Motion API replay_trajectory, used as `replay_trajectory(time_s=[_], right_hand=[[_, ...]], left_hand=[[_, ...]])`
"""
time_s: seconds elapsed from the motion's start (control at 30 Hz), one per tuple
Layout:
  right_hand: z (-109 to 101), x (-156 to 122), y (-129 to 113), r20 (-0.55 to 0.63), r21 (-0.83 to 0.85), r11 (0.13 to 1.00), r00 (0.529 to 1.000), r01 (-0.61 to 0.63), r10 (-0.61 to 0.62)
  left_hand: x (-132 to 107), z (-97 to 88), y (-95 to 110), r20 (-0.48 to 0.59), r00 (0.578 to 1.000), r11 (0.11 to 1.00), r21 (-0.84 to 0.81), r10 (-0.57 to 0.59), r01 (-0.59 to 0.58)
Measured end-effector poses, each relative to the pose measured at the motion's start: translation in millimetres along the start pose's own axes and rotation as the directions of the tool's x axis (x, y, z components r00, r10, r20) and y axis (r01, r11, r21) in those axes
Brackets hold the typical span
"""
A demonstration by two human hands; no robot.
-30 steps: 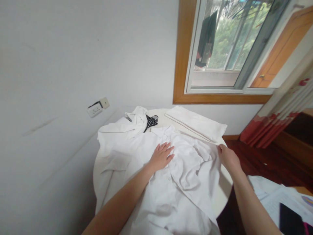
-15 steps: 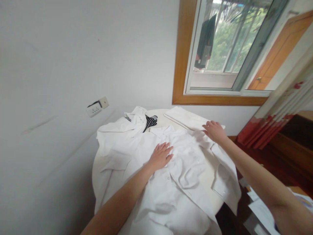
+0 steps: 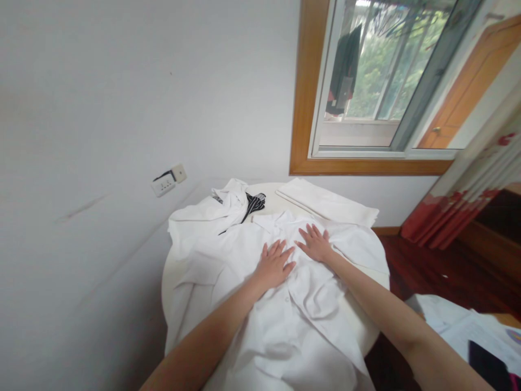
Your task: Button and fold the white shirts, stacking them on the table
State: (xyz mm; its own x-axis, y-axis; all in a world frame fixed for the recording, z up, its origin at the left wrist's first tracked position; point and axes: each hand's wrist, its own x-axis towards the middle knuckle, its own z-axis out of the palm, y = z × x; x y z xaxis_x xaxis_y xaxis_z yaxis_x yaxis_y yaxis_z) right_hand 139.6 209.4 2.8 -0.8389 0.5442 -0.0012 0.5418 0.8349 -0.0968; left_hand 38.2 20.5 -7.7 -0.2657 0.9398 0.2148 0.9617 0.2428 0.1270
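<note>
A white button-up shirt (image 3: 268, 336) lies spread over a round, pale table (image 3: 368, 320), its collar toward the wall and its lower part reaching me. My left hand (image 3: 275, 264) rests flat on the shirt's upper front, fingers spread. Just right of it, my right hand (image 3: 315, 243) lies on the cloth below the collar, its fingers apart too. Wrinkles run through the fabric under and below both hands. One sleeve (image 3: 201, 267) is folded at the left; the other stretches out to the right, partly behind my right forearm.
A folded white garment (image 3: 325, 201) lies at the table's far right. Crumpled white clothing (image 3: 207, 214) with a black striped piece (image 3: 256, 202) sits at the far left. Behind are the wall, a socket (image 3: 163, 184) and a window (image 3: 370, 81). Papers (image 3: 459, 331) lie low at the right.
My right hand has moved left from the right sleeve onto the shirt's upper front. The sleeve end that hung over the table's right edge now lies further up. My left hand stays put.
</note>
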Motion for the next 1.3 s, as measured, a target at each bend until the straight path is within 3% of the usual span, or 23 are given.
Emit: replay_trajectory(time_s=[0.17,0.33,0.47,0.57,0.73,0.93,1.3], right_hand=[[1,-9,6,-0.015,0.021,0.999,0.999,0.045,-0.045],[-13,14,3,-0.14,0.02,0.995,0.985,0.1,-0.096],[-18,40,-6,-0.107,0.043,0.982,0.978,0.184,-0.179],[-10,50,-13,-0.136,0.041,0.985,0.978,0.166,-0.159],[6,53,-17,-0.044,0.033,0.998,0.998,0.054,-0.052],[-1,61,-15,0.065,0.028,0.999,0.997,0.029,-0.031],[2,66,-38,-0.152,0.041,0.994,0.983,-0.097,0.102]], left_hand=[[1,-15.1,-3,-0.058,0.998,0.999,-0.04,0.015,-0.017],[27,-38.6,-52,-0.147,0.985,0.994,0.039,-0.091,0.098],[34,-25.8,-84,-0.144,0.978,0.979,0.116,-0.149,0.166],[33,-8.9,-95,-0.148,0.977,0.976,0.133,-0.152,0.172],[38,1.4,-103,-0.068,0.976,0.967,0.14,-0.205,0.212],[43,2.4,-105,-0.051,0.969,0.958,0.143,-0.243,0.248],[40,-0.8,-101,-0.063,0.964,0.96,0.097,-0.259,0.264]])
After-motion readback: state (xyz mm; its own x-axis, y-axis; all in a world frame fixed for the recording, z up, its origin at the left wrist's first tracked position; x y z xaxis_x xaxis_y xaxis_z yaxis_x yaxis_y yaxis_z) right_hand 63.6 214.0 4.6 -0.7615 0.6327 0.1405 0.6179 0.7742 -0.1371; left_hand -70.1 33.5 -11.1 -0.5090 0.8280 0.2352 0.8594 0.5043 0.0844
